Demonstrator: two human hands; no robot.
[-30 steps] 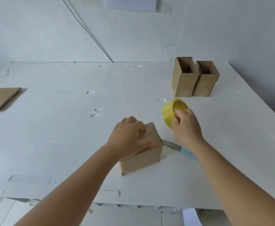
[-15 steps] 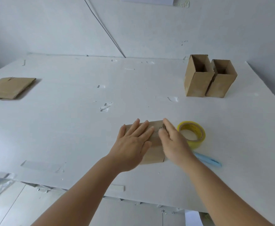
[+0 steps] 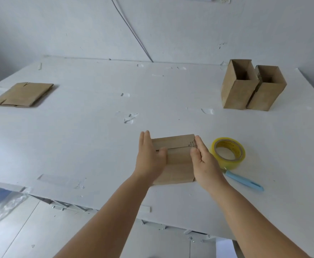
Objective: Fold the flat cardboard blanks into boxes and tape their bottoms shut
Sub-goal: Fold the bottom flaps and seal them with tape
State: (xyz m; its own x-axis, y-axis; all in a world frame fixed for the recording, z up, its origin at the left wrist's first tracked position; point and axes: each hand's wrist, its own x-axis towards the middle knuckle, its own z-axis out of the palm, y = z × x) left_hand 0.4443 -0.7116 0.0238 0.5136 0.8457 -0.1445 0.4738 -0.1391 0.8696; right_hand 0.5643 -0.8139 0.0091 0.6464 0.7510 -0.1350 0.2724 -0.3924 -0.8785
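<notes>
**Pressing the flaps flat on box three**

Bracing the box (image 3: 173,159) from both sides, we kept our left hand (image 3: 149,159) flat against its left wall, thumb resting over the seam, and our right hand (image 3: 204,161) flat against its right wall. Neither grip closed around anything; both palms lay open, fingers straight. The box stood bottom-up near the front edge of the surface (image 3: 78,138), its flaps met along a centre seam.

Half a second earlier both hands had lain on top of the flaps; they had since slid apart to the sides. A second earlier the right hand had held the tape roll (image 3: 227,152), which now lay just right of the box, the blue cutter (image 3: 243,180) beside it.

We judged the risk plain: if the tape were poorly pressed, the flaps could spring up, and squeezing the walls too hard might skew the box. Two finished boxes (image 3: 251,86) stood far right, flat blanks (image 3: 22,94) far left.
</notes>
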